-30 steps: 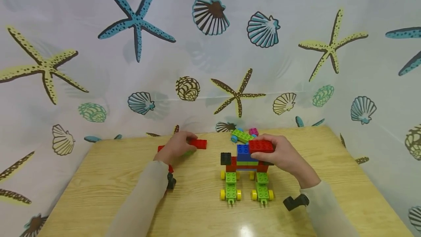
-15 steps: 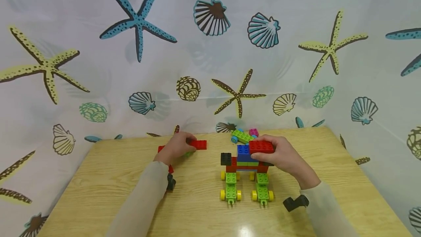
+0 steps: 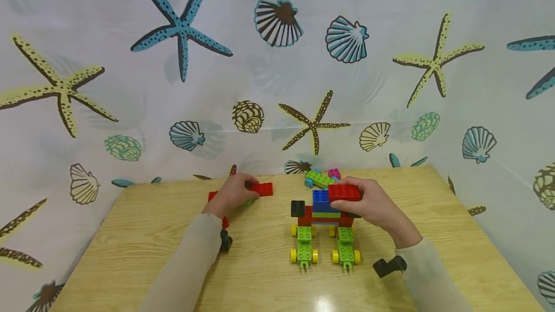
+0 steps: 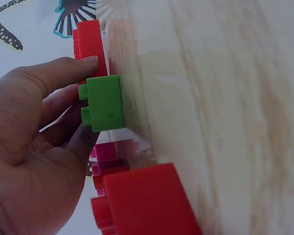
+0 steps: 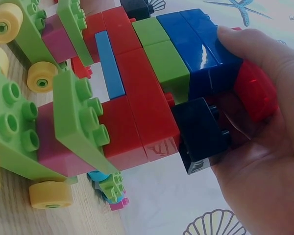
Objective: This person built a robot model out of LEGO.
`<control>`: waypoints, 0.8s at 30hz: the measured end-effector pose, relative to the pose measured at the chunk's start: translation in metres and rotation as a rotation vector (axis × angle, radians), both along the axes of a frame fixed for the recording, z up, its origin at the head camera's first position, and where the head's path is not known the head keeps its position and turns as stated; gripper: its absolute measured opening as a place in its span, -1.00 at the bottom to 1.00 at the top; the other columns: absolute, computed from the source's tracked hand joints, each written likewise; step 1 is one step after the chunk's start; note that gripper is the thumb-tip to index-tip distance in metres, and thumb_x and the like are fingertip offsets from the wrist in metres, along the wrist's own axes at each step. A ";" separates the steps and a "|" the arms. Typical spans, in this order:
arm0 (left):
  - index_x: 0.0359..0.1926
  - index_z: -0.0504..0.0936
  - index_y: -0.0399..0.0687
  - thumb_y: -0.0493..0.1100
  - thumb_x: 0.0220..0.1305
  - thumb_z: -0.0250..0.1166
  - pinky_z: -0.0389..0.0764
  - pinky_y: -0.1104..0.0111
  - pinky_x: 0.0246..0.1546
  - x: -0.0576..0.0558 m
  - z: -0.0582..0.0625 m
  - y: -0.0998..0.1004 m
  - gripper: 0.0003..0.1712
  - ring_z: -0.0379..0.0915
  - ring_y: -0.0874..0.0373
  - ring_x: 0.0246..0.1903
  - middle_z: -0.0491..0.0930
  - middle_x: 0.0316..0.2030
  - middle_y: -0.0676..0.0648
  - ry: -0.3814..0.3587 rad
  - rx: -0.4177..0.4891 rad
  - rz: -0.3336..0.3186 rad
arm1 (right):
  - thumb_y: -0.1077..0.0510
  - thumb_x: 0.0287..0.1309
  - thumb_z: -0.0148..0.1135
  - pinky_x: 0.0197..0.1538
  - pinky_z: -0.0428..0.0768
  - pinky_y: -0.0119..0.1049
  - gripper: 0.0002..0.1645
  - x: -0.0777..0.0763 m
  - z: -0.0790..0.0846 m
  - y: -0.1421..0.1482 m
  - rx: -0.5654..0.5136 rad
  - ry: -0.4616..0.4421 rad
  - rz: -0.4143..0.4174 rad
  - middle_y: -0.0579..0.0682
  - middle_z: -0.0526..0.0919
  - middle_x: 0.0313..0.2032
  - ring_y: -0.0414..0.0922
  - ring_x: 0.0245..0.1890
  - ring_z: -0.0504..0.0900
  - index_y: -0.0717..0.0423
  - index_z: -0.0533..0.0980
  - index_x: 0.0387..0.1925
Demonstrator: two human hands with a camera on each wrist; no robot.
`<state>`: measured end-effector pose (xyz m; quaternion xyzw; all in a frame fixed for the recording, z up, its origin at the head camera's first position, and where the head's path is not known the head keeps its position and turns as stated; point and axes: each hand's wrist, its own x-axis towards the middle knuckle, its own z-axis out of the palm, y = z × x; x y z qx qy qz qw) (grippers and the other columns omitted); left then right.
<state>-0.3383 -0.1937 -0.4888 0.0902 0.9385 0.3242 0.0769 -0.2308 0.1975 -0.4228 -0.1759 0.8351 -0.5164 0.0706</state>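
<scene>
At the back left of the table, my left hand [image 3: 234, 194] pinches a red toy brick [image 3: 263, 189]. In the left wrist view the thumb lies on that red brick's side, and a green brick [image 4: 105, 104] sits right beside the fingers. My right hand [image 3: 368, 201] grips a red brick [image 3: 344, 192] at the top of a brick-built model. Its thumb reaches the edge of the blue bricks [image 5: 201, 46] in the right wrist view. Red and green bricks form the model's body, with black bricks [image 5: 201, 132] at the ends. Light green wheeled bases [image 3: 304, 244] with yellow wheels carry it.
A light green wheeled base [image 3: 319, 178] with blue wheels and a pink brick [image 3: 334, 173] are at the back, behind the model. More red bricks [image 4: 149, 200] lie near my left wrist. A patterned curtain [image 3: 277, 71] rises behind the wooden table [image 3: 143, 235].
</scene>
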 end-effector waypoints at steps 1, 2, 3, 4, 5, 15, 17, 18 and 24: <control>0.31 0.74 -0.21 -0.18 0.48 0.52 0.63 -0.04 0.47 0.000 0.000 0.000 -0.55 0.61 -0.14 0.20 0.75 0.25 -0.21 0.000 0.008 0.004 | 0.08 0.43 0.56 -0.04 0.80 -0.30 -0.44 0.000 0.000 0.000 0.001 0.000 0.000 0.28 0.76 0.14 0.03 -0.01 0.72 0.22 0.65 0.33; 0.32 0.73 -0.21 -0.18 0.48 0.52 0.62 -0.05 0.48 0.001 0.000 0.000 -0.54 0.61 -0.15 0.22 0.74 0.26 -0.22 0.002 0.017 0.005 | 0.07 0.43 0.56 -0.04 0.80 -0.30 -0.44 0.000 0.000 0.000 0.001 -0.001 -0.001 0.28 0.76 0.14 0.03 -0.01 0.72 0.21 0.65 0.33; 0.34 0.72 -0.20 -0.18 0.49 0.51 0.62 -0.05 0.49 0.002 0.001 0.000 -0.53 0.61 -0.15 0.24 0.73 0.28 -0.22 0.005 0.026 0.008 | 0.07 0.43 0.56 -0.04 0.80 -0.30 -0.44 0.000 0.000 0.000 0.001 -0.001 -0.001 0.28 0.76 0.14 0.03 -0.01 0.72 0.21 0.64 0.33; 0.35 0.71 -0.20 -0.17 0.50 0.50 0.62 -0.06 0.49 0.004 0.002 0.000 -0.52 0.61 -0.16 0.26 0.72 0.29 -0.22 0.010 0.038 0.007 | 0.07 0.43 0.56 -0.04 0.80 -0.30 -0.44 0.000 0.000 0.000 0.000 -0.003 -0.001 0.28 0.76 0.14 0.02 -0.01 0.72 0.21 0.64 0.33; 0.36 0.71 -0.20 -0.17 0.50 0.50 0.62 -0.06 0.49 0.005 0.004 0.001 -0.51 0.61 -0.17 0.27 0.72 0.30 -0.22 0.016 0.050 0.008 | 0.07 0.43 0.56 -0.04 0.80 -0.30 -0.44 0.000 0.001 0.000 0.000 -0.003 -0.001 0.28 0.77 0.13 0.02 -0.01 0.72 0.21 0.64 0.33; 0.34 0.72 -0.17 -0.16 0.50 0.52 0.72 -0.05 0.40 0.049 0.034 0.011 -0.52 0.69 -0.19 0.28 0.72 0.30 -0.22 0.140 0.171 -0.035 | 0.07 0.43 0.56 -0.06 0.80 -0.29 -0.44 0.001 0.002 0.001 -0.001 0.003 0.006 0.27 0.76 0.12 0.02 -0.03 0.71 0.21 0.65 0.33; 0.33 0.72 -0.14 -0.17 0.48 0.54 0.73 -0.04 0.38 0.060 0.039 0.014 -0.52 0.71 -0.18 0.27 0.72 0.28 -0.20 0.164 0.207 -0.044 | 0.07 0.43 0.56 -0.07 0.80 -0.28 -0.45 0.001 0.002 -0.001 0.002 0.009 0.013 0.28 0.76 0.12 0.02 -0.04 0.71 0.21 0.65 0.32; 0.33 0.72 -0.11 -0.16 0.47 0.55 0.74 -0.03 0.37 0.066 0.041 0.014 -0.52 0.72 -0.17 0.26 0.73 0.28 -0.18 0.173 0.222 -0.047 | 0.07 0.43 0.56 -0.07 0.80 -0.28 -0.45 0.001 0.002 -0.002 0.002 0.010 0.018 0.27 0.76 0.11 0.01 -0.04 0.70 0.21 0.65 0.32; 0.33 0.72 -0.05 -0.18 0.44 0.57 0.80 0.08 0.28 0.096 0.058 0.021 -0.51 0.71 -0.12 0.25 0.72 0.24 -0.13 0.193 0.344 -0.061 | 0.05 0.43 0.56 -0.12 0.79 -0.29 -0.46 -0.001 0.001 -0.014 -0.008 0.030 0.075 0.23 0.77 0.03 -0.03 -0.12 0.70 0.23 0.65 0.29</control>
